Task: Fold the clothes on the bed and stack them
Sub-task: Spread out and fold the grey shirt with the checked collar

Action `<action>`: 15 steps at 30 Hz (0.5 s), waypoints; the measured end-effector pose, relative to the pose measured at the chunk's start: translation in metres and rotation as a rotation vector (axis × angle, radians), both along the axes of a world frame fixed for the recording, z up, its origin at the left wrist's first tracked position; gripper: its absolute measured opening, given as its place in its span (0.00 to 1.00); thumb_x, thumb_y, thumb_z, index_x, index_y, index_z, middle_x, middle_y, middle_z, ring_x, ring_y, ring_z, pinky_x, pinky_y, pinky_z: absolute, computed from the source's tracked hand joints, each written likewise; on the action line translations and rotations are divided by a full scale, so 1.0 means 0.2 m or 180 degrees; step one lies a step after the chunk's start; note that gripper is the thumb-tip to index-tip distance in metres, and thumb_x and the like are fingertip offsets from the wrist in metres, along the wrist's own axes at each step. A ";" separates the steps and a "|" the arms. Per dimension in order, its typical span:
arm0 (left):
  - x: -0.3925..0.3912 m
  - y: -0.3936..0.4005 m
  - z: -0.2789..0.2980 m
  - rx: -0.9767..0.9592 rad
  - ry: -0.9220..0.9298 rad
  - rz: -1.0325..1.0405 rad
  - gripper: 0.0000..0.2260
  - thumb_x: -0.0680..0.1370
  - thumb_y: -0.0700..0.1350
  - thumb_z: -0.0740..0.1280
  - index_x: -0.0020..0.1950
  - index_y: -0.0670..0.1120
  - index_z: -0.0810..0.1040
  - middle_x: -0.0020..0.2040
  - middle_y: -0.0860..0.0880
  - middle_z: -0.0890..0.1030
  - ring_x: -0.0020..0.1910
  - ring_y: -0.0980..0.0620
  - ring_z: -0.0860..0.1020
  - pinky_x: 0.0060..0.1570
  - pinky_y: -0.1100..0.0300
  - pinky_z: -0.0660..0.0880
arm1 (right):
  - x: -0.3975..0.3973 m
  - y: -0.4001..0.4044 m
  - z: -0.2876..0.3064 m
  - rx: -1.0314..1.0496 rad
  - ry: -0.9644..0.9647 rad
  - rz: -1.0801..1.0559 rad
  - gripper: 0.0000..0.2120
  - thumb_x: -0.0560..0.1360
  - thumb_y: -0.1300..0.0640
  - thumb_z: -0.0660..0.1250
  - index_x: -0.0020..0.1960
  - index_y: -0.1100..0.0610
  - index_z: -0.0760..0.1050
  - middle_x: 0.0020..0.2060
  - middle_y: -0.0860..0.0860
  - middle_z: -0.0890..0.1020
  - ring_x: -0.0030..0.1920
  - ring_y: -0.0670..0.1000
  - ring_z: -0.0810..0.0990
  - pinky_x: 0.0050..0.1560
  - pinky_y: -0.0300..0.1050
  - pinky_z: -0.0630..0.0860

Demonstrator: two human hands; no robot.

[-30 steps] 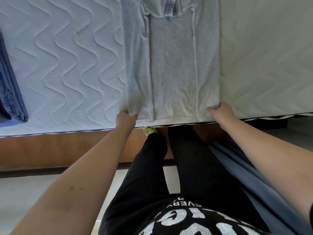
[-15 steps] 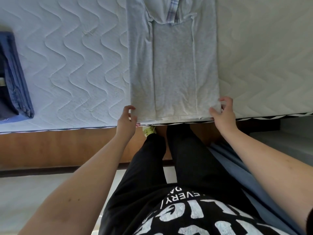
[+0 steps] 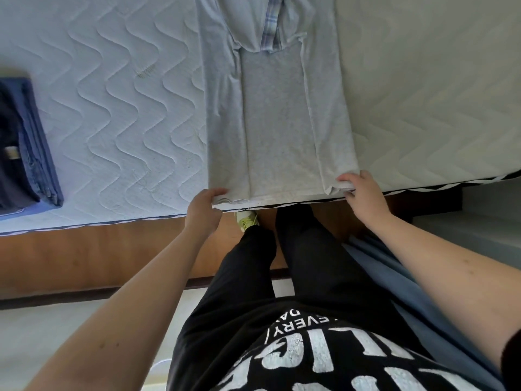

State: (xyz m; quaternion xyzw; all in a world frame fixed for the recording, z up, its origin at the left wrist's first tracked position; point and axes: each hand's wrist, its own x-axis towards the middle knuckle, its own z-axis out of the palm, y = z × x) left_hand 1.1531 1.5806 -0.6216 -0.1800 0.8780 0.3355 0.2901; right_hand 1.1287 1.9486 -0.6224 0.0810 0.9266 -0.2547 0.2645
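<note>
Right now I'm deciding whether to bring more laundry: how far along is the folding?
Done: a folded blue stack sits at the mattress's left edge. In hand: the grey shirt, sides folded in; the left hand and right hand pinch its near corners. Left: folding it lengthwise and stacking it.

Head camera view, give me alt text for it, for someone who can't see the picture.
A person's left hand and right hand each pinch a near corner of a grey shirt lying flat on a white mattress, its sides already folded inward. A stack of folded dark blue clothes sits at the mattress's left edge.
</note>
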 end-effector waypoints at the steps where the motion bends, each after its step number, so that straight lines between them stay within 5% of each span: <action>1: 0.00 0.00 0.01 -0.0121 0.0158 -0.0002 0.22 0.72 0.31 0.64 0.61 0.51 0.80 0.55 0.51 0.79 0.55 0.49 0.76 0.55 0.57 0.72 | 0.00 0.00 0.00 0.0092 0.0228 0.0011 0.16 0.73 0.69 0.67 0.58 0.57 0.78 0.48 0.49 0.69 0.47 0.51 0.72 0.49 0.41 0.67; 6: -0.10 -0.01 0.04 -0.0636 0.0789 -0.0298 0.11 0.72 0.36 0.69 0.51 0.48 0.81 0.49 0.48 0.81 0.51 0.44 0.76 0.55 0.48 0.71 | -0.10 -0.05 0.07 0.0374 0.1117 0.0280 0.11 0.66 0.69 0.74 0.47 0.58 0.82 0.40 0.56 0.74 0.42 0.61 0.75 0.43 0.50 0.70; 11: -0.24 -0.01 0.09 -0.1359 0.1337 -0.0989 0.07 0.69 0.35 0.70 0.45 0.41 0.77 0.57 0.41 0.75 0.56 0.37 0.72 0.54 0.46 0.69 | -0.23 -0.05 0.14 0.1033 0.1508 0.0739 0.08 0.68 0.60 0.74 0.46 0.54 0.84 0.59 0.56 0.76 0.59 0.60 0.74 0.69 0.58 0.60; 13: -0.27 -0.02 0.12 -0.1348 0.1775 -0.1551 0.06 0.69 0.33 0.68 0.43 0.40 0.76 0.63 0.39 0.74 0.62 0.37 0.73 0.57 0.44 0.70 | -0.26 -0.04 0.16 0.0882 0.1679 0.1184 0.07 0.68 0.63 0.74 0.46 0.58 0.83 0.58 0.56 0.79 0.60 0.61 0.76 0.71 0.58 0.62; 15: -0.29 -0.02 0.16 -0.1043 0.2079 -0.2156 0.09 0.66 0.27 0.68 0.43 0.38 0.76 0.57 0.37 0.79 0.55 0.37 0.79 0.53 0.45 0.75 | -0.26 -0.05 0.20 0.0628 0.1751 0.1564 0.11 0.65 0.68 0.75 0.47 0.62 0.82 0.50 0.57 0.83 0.52 0.61 0.81 0.65 0.57 0.71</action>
